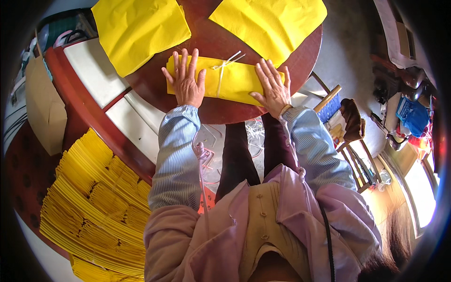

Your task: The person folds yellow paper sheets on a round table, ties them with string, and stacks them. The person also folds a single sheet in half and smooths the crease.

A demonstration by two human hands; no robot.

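Note:
A flat, folded yellow bundle (237, 82) lies across the near part of a round dark red table (197, 28). Round its middle runs a thin white tie (221, 75), knotted on top with loose ends sticking up. On the bundle's left end my left hand (188, 82) rests with the fingers spread. My right hand (273, 87) lies flat on the right end, its fingers pointing up and to the left. Neither hand grips anything. Beyond the bundle are two yellow sheets, one at the left (141, 35) and another at the right (275, 26).
Many folded yellow bundles (98, 202) are stacked at the lower left. Beside them stands a red-framed bench with white panels (94, 70), and a cardboard box (44, 103). A wooden chair (359, 162) with a brown cloth stands at the right. Loose strips litter the floor (256, 136).

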